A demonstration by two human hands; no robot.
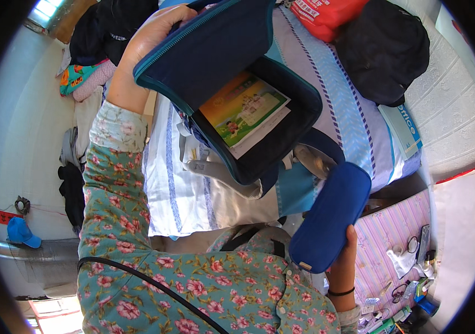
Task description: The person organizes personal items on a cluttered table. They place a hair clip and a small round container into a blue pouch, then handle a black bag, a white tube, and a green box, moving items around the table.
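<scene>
My left hand (170,21) grips the raised flap of a navy backpack (221,54) edged with a teal zipper. The backpack lies on the bed with its main compartment unzipped. Inside rests a colourful booklet (243,110) with a castle picture, over white paper (262,131). My right hand (346,246) holds a blue zippered pencil case (331,217) upright at a tilt, to the right of the backpack and apart from its opening. The fingers of that hand are mostly hidden behind the case. Grey padded shoulder straps (221,173) stick out from under the backpack.
Striped bedding (179,200) lies beneath the backpack. A red bag (325,16), a black bag (383,54) and a blue-and-white paper box (402,129) line the far right. Small items crowd a pink striped table (387,254). Folded clothes (91,79) are piled at left.
</scene>
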